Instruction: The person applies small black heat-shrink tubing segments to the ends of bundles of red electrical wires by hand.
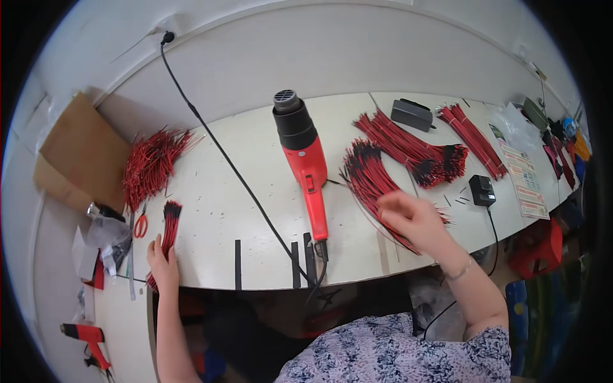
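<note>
My left hand [163, 263] is at the left end of the table, its thumb and fingers round a small bundle of red and black wires [171, 220] with black upper ends. The bundle's lower end comes out below the hand, over the table's front edge. Over the lower end of a larger fanned bundle of red wires with black tips [368, 169] is my right hand [414, 220], its fingers curled and thumb and forefinger close together. Whether a wire is between them cannot be made out. A red and black heat gun [310, 179] stands between the hands, nozzle up.
Behind the right hand lie more red wire bundles [408, 150], a dark grey box-shaped device [412, 115] and a small black cube-shaped device [482, 190]. A black power cord [220, 143] crosses the table. Orange-handled scissors [140, 226], a loose wire pile [156, 159] and a cardboard box [83, 153] sit left.
</note>
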`<state>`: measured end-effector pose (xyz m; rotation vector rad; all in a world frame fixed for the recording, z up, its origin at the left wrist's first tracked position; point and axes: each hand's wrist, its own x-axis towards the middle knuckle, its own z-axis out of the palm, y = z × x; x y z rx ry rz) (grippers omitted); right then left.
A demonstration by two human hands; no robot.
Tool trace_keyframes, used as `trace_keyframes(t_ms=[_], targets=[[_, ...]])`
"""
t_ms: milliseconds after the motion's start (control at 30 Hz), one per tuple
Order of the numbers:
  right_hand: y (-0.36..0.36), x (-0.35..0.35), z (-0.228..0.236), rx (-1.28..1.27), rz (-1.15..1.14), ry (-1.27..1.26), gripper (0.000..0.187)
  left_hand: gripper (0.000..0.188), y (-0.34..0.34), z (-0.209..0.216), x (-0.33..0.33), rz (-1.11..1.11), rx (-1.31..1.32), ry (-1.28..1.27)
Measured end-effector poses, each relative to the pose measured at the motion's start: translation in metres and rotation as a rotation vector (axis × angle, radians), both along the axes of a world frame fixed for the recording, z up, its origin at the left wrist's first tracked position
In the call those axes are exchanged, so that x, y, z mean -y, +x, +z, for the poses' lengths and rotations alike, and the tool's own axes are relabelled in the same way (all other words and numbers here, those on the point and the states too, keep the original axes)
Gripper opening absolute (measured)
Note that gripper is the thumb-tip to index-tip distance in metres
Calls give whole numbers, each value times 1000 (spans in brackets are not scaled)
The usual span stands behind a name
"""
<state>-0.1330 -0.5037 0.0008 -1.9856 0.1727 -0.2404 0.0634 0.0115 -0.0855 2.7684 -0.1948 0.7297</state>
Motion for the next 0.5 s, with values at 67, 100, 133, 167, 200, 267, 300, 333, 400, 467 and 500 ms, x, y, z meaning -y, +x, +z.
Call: trace_keyframes(t_ms=[67, 100, 133, 167, 200, 267, 300, 333, 400, 467, 500], targets=[[21, 35, -13, 43, -174, -319, 35, 45, -14, 6, 13, -57, 4, -74], [32, 47, -18, 64, -249, -535, 38, 43, -23, 11, 22, -97, 6, -139], [43, 53, -22, -69, -294, -530, 46, 41, -36, 16, 34, -127, 2, -195], [53, 56, -25, -71, -298, -533, 46, 40, -47, 16, 42, -172, 4, -199], [63, 54, -30, -203, -241, -663, 46, 40, -60, 18, 48, -211, 8, -197], [78, 57, -37, -325, -181, -798, 46, 37, -82, 18, 64, -232, -44, -303], [85, 56, -42, -316, -149, -773, 43, 36, -94, 16, 65, -229, -76, -352], [89, 58, -45, -312, -129, -754, 41, 35, -104, 18, 70, -211, -118, -381], [96, 74, -52, -285, -123, -608, 38, 34, -121, 13, 71, -191, -179, -470], [92, 88, -63, -133, -161, -180, 32, 33, -133, 11, 69, -186, -183, -493], [87, 88, -60, -112, -150, -68, 25, 31, -139, 9, 67, -174, -195, -547]])
